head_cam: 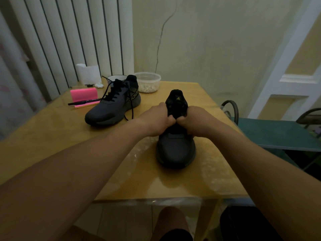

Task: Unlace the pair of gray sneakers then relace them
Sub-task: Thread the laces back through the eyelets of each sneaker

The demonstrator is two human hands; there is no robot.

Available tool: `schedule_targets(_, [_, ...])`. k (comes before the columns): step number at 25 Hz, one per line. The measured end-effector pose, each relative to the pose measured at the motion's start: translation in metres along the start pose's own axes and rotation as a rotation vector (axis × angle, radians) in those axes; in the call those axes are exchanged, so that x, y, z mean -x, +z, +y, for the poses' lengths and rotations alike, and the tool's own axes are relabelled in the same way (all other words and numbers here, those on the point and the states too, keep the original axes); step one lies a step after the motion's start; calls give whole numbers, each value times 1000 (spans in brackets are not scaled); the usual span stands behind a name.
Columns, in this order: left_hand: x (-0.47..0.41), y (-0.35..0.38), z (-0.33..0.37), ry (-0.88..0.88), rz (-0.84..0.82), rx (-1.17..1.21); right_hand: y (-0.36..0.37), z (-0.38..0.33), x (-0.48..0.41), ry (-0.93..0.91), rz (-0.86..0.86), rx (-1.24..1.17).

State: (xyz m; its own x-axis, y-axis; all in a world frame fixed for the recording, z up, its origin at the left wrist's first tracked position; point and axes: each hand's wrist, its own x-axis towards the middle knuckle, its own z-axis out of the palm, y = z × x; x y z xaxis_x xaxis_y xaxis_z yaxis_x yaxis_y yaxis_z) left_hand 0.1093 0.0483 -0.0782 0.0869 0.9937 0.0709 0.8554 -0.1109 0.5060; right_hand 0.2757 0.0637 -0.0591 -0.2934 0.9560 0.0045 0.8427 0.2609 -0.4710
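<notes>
Both hands working the lace area of the near gray sneaker, toe toward the person.

The left hand (pixel 159 119) and right hand (pixel 195 120) meet over the throat of the near sneaker (pixel 176 146), which stands on the tabletop (pixel 52 141) just in front of the person; each grip is pressed together, thumbs side by side, apparently pinching lace or the eyelet edges, though the dark upper hides the lace itself. The second sneaker (pixel 111 106) sits well apart to the left, laced, its loose lace ends (pixel 130 108) trailing onto the tabletop near a pink block (pixel 83 94). Whether this is unlacing or relacing cannot be told; either way, the next move probably calls for a fine pinch and a steady pull through one eyelet.
</notes>
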Motion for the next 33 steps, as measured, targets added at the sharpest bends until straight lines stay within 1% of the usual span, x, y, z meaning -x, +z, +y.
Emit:
schedule_targets(3, [2,2,-2,36,9,-14,2,2,-1,-8,8,-19])
schedule_targets(6, [5,8,-7,53,59,54,6,7,-1,14,-1,-69])
schedule_targets(8, [12,5,-11,3,29,226,3,16,3,32,-26,-274])
schedule_targets(10, [20,2,-15,-76,-62,407,-2,28,10,57,-85,-494])
schedule_targets(11, [24,1,-16,-99,-91,429,-3,32,14,59,-97,-513])
schedule_targets(14, [27,5,-17,-135,-124,394,0,32,19,69,-113,-401])
schedule_targets(17, [23,1,-9,-179,-179,390,0,21,18,87,-109,-360])
schedule_targets(22, [18,-6,0,-209,-257,380,-11,3,15,77,-227,-275])
schedule_targets(25, [14,-7,-1,-232,-297,366,-10,-2,13,70,-196,-214])
schedule_targets(29, [13,-3,6,-240,-259,341,-7,3,15,35,-143,-225])
schedule_targets(33, [16,1,12,-182,-201,225,-4,9,19,32,-97,-243])
